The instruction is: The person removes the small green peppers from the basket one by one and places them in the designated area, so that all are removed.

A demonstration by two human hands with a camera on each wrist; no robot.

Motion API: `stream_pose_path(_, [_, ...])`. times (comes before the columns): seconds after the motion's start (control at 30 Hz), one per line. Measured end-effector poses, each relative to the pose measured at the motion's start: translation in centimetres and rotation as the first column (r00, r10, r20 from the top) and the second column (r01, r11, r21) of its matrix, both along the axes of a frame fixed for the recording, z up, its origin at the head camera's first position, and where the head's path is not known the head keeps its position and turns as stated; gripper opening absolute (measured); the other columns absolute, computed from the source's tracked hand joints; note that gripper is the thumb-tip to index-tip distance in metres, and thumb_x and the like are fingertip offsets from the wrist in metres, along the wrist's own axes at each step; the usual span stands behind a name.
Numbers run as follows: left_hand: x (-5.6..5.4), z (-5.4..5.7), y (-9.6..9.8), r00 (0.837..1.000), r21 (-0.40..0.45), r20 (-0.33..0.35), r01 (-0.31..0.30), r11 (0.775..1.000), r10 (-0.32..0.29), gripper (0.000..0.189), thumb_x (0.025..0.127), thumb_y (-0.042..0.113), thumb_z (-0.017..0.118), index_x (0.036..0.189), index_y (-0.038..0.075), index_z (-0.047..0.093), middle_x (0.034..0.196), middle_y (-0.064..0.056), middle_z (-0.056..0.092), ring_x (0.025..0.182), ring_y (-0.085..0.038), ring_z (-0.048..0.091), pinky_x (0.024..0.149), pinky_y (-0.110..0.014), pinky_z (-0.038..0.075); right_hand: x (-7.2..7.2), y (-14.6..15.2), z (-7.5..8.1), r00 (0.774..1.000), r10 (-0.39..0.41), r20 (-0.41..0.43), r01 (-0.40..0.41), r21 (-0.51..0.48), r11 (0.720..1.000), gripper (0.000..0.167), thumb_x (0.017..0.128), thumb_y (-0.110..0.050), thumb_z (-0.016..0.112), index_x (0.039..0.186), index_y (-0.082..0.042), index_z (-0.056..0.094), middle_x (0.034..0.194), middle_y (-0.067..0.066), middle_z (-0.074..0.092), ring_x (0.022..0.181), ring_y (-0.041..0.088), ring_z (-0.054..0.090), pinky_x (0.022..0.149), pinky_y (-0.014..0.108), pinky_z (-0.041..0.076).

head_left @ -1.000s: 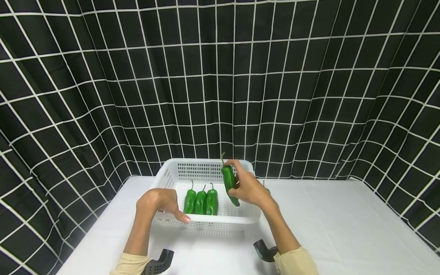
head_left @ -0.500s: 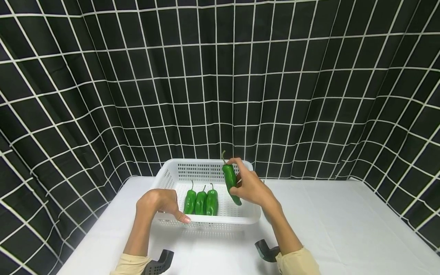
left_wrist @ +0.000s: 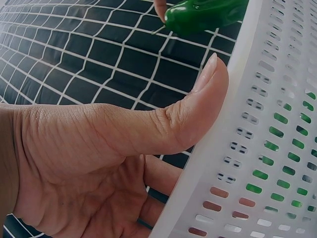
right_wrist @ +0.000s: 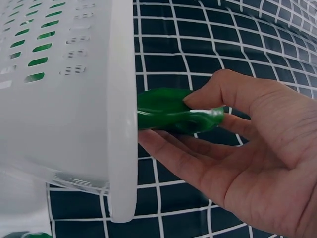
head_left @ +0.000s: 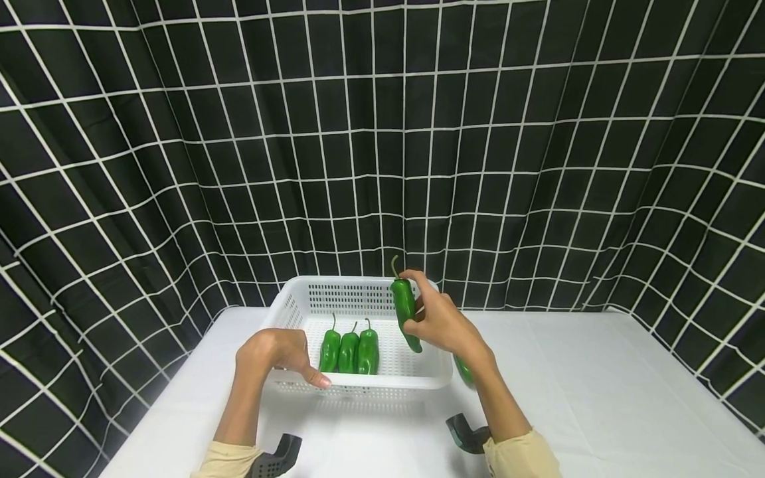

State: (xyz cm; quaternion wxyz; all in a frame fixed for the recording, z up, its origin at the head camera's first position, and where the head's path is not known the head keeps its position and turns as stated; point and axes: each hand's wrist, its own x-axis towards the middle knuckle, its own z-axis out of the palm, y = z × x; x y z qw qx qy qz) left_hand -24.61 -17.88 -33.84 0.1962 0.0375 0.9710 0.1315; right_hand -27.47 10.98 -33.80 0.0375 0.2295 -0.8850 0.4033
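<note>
My right hand (head_left: 445, 320) pinches a long green chili pepper (head_left: 405, 307) between thumb and fingers, above the right side of a white perforated plastic basket (head_left: 388, 382). The pepper is nearly upright, stem up and tip slanting right; the right wrist view shows its lower end (right_wrist: 168, 113) past the rim. My left hand (head_left: 277, 352) grips the basket's front-left rim; its thumb (left_wrist: 198, 109) lies along the rim and its fingers reach inside, partly hidden. Three green chili peppers (head_left: 349, 353) lie side by side in the basket's left half, stems away from me.
Outside the basket's right wall another green chili pepper (head_left: 463, 370) lies on the white tabletop (head_left: 574, 392), partly behind my right forearm. A black curtain with a white grid (head_left: 382, 159) stands behind and at both sides. Dark wrist mounts (head_left: 467, 435) sit under both forearms.
My right hand has moved slightly right and up with the chili pepper, which has turned a little more upright. The left hand and the basket have kept their places.
</note>
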Motion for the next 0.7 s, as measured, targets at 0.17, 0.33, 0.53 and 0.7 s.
stream_pose_path(0.17, [0.03, -0.02, 0.02, 1.000, -0.016, -0.002, -0.008, 1.000, 0.008, 0.059, 0.072, 0.055, 0.091, 0.097, 0.006, 0.072, 0.088, -0.004, 0.069, 0.082, -0.019, 0.057, 0.076, -0.037, 0.052, 0.17, 0.12, 0.13, 1.000, -0.002, 0.002, 0.003, -0.008, 1.000, 0.083, 0.081, 0.008, 0.071, 0.152, -0.018, 0.038, 0.095, 0.017, 0.072, 0.081, 0.023, 0.077, 0.068, 0.035, 0.059])
stream_pose_path(0.33, [0.00, 0.06, -0.03, 1.000, -0.007, 0.000, -0.003, 1.000, 0.003, 0.061, 0.072, 0.055, 0.092, 0.101, 0.006, 0.072, 0.090, -0.004, 0.071, 0.088, -0.022, 0.063, 0.082, -0.042, 0.056, 0.33, 0.41, 0.53, 1.000, -0.013, -0.009, 0.013, 0.002, 1.000, 0.081, 0.082, 0.008, 0.071, 0.150, -0.020, 0.038, 0.096, 0.018, 0.072, 0.080, 0.023, 0.076, 0.069, 0.037, 0.059])
stream_pose_path(0.53, [-0.12, 0.03, 0.01, 1.000, 0.001, 0.000, -0.004, 1.000, 0.004, 0.060, 0.072, 0.054, 0.092, 0.102, 0.005, 0.072, 0.091, -0.004, 0.071, 0.086, -0.021, 0.061, 0.086, -0.045, 0.056, 0.40, 0.74, 0.85, 0.999, -0.030, -0.013, 0.031, 0.009, 0.999, 0.080, 0.082, 0.007, 0.072, 0.149, -0.021, 0.038, 0.096, 0.018, 0.072, 0.080, 0.024, 0.075, 0.070, 0.037, 0.057])
stream_pose_path(0.7, [-0.11, -0.05, -0.03, 1.000, 0.013, 0.003, 0.011, 1.000, -0.012, 0.059, 0.073, 0.052, 0.092, 0.106, 0.007, 0.072, 0.094, -0.003, 0.072, 0.088, -0.021, 0.063, 0.084, -0.043, 0.056, 0.46, 0.77, 0.80, 1.000, -0.028, -0.009, 0.028, 0.006, 1.000, 0.080, 0.082, 0.006, 0.072, 0.149, -0.021, 0.038, 0.095, 0.018, 0.072, 0.080, 0.023, 0.075, 0.070, 0.037, 0.058])
